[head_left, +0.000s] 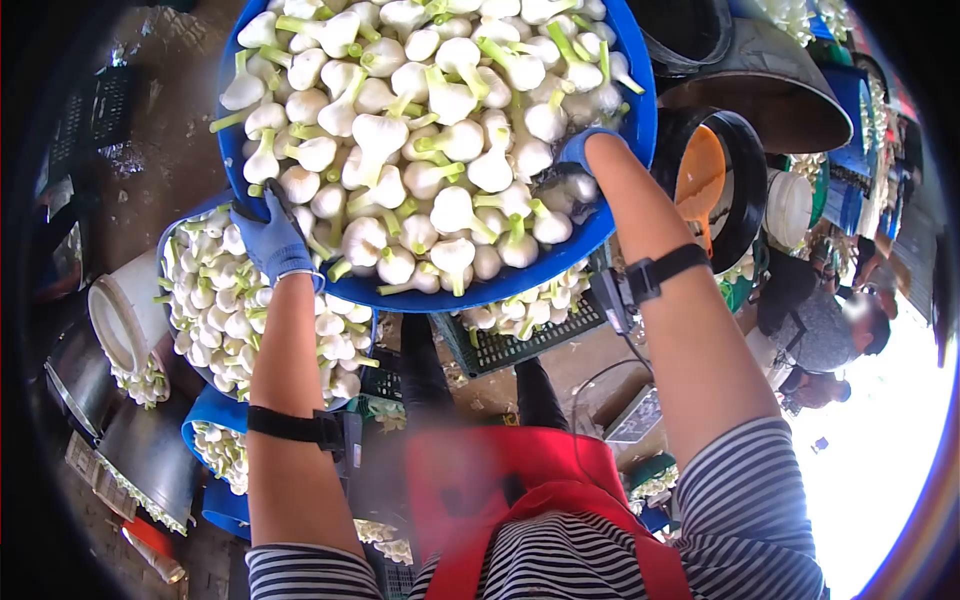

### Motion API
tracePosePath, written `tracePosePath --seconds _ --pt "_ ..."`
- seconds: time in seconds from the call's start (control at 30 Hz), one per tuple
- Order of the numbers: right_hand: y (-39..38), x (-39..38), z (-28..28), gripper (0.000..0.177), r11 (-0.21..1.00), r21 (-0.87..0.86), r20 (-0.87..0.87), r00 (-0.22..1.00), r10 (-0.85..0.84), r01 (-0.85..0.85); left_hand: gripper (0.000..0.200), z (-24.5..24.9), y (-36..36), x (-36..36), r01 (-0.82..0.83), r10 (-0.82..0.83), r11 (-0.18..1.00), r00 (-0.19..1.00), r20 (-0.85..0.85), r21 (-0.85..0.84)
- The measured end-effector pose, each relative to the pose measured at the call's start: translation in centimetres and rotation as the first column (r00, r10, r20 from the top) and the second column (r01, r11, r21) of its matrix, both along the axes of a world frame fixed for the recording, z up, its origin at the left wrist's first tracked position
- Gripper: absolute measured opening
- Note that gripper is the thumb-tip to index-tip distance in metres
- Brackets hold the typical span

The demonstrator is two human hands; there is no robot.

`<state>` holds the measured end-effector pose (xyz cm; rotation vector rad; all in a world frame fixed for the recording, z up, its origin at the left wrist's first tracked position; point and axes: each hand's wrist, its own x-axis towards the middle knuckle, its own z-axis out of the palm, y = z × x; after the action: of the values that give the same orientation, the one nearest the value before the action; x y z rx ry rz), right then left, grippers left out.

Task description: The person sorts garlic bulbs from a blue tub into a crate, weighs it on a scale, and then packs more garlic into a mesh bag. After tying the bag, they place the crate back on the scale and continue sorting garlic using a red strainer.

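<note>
Pale garlic bulbs (380, 140) with short green stems fill a big round blue tub (440, 300) of water. My left hand (272, 238), in a blue-grey glove with dark fingertips, lies over the tub's near left rim. Its fingers reach out among the bulbs, apart, with nothing visibly held. At the right side of the tub, my right hand (578, 150), in a similar glove, dips into the water beside the rim. Water and bulbs hide its fingers, so its grip cannot be made out.
A second tub of garlic (215, 290) stands below left, near a white bucket (125, 315). Under the tub is a dark crate (520, 340) with garlic. To the right are an orange scoop (700, 175) in a black basin and large metal vessels (770, 85). Other people (830, 325) are at far right.
</note>
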<state>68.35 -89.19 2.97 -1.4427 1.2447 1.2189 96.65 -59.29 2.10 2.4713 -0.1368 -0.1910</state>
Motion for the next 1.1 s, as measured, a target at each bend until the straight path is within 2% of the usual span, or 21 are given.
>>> tracePosePath --seconds 0.1,0.17,0.23,0.27,0.3,0.37,0.4,0.43,0.47,0.5,0.57,0.63,0.7,0.77,0.8,0.83,0.9,0.93,0.97,1.03,1.1 --pt "0.0 0.8 -2.2 0.073 0.978 -0.095 -0.041 0.982 0.182 -0.185 0.065 -0.6 0.1 0.3 -0.008 0.009 1.0 1.0 0.029 -0.02" --pt "0.4 0.4 -2.4 0.073 0.962 -0.142 -0.043 0.973 0.228 -0.232 0.061 0.3 -0.2 -0.2 -0.018 0.018 1.0 0.998 -0.052 0.0" --pt "0.9 -0.6 -1.3 0.072 0.949 -0.218 0.007 0.972 0.235 -0.228 0.06 0.1 -0.1 0.0 -0.016 0.017 1.0 0.999 -0.031 0.005" --pt "1.2 -1.6 -0.3 0.066 0.927 -0.304 0.114 0.958 0.264 -0.219 0.059 0.1 -0.1 -0.2 -0.014 0.014 1.0 0.999 -0.029 0.008" --pt "1.7 -2.7 0.8 0.066 0.927 -0.301 0.114 0.957 0.267 -0.223 0.058 0.2 -0.1 -0.2 -0.01 0.01 1.0 1.0 -0.025 0.013" --pt "2.0 -5.1 2.2 0.051 0.681 -0.732 0.371 0.826 0.425 -0.022 0.057 0.3 0.1 0.0 -0.013 0.013 1.0 0.999 -0.041 -0.002" --pt "1.0 -5.9 2.9 0.05 0.789 -0.593 0.514 0.829 0.22 0.158 0.056 0.3 0.1 0.0 -0.013 0.011 1.0 0.998 -0.057 -0.026" --pt "-0.2 -6.7 3.6 0.05 0.841 -0.424 0.614 0.789 -0.005 0.335 0.056 0.3 -0.1 -0.1 -0.012 0.009 0.999 0.997 -0.075 -0.051" --pt "-1.2 -6.6 4.8 0.033 0.866 -0.197 0.759 0.631 -0.162 0.459 0.057 0.2 -0.1 -0.2 -0.003 0.0 0.998 0.999 -0.041 -0.069" --pt "-2.0 -6.7 5.9 0.024 0.831 -0.002 0.812 0.486 -0.324 0.556 0.057 0.2 -0.2 -0.2 0.0 -0.003 0.997 0.999 -0.043 -0.071" --pt "-3.7 -4.9 6.6 0.027 0.8 0.075 0.758 0.487 -0.434 0.596 0.058 0.4 -0.3 -0.3 -0.02 0.018 0.998 0.999 -0.038 -0.057" --pt "-5.0 -2.4 3.5 0.046 0.789 0.052 0.822 0.422 -0.382 0.612 0.059 0.4 -0.5 -0.4 -0.029 0.028 0.999 0.999 -0.036 -0.024" --pt "-5.5 0.7 1.3 0.067 0.858 -0.378 0.729 0.683 0.044 0.347 0.061 0.2 -0.3 -0.3 -0.009 0.008 0.999 1.0 -0.03 -0.038" --pt "-5.9 3.3 0.6 0.082 0.894 -0.23 0.509 0.831 -0.225 0.384 0.062 -0.2 0.0 -0.1 0.001 -0.001 1.0 1.0 -0.012 -0.025" --pt "-5.4 3.5 1.1 0.076 0.905 -0.311 0.61 0.791 -0.043 0.289 0.062 -0.3 -0.1 -0.1 -0.002 0.002 1.0 1.0 -0.001 -0.011" --pt "-5.7 2.8 0.7 0.076 0.904 -0.314 0.607 0.794 -0.043 0.289 0.062 0.0 -0.3 -0.2 -0.006 0.006 1.0 1.0 0.01 -0.002" --pt "-6.6 1.5 -0.6 0.078 0.974 -0.129 0.678 0.734 -0.05 0.185 0.062 0.4 -0.6 -0.5 -0.007 0.006 1.0 1.0 0.014 0.02" --pt "-7.1 1.5 0.0 0.071 0.965 -0.01 0.611 0.765 -0.202 0.263 0.061 0.4 -0.5 -0.3 0.001 -0.001 1.0 1.0 0.012 -0.001" --pt "-8.3 0.2 -2.9 0.037 0.928 0.217 0.719 0.593 -0.363 0.304 0.061 0.2 -0.3 -0.3 0.01 -0.01 1.0 1.0 0.012 -0.017" --pt "-8.4 1.0 -1.8 0.035 0.94 0.186 0.642 0.689 -0.337 0.287 0.059 0.3 -0.5 -0.5 -0.005 0.005 1.0 1.0 0.023 -0.013" --pt "-7.8 2.3 -1.2 0.034 0.98 0.003 0.483 0.857 -0.177 0.2 0.056 0.4 -0.4 -0.3 0.004 -0.005 0.999 1.0 0.02 0.032"
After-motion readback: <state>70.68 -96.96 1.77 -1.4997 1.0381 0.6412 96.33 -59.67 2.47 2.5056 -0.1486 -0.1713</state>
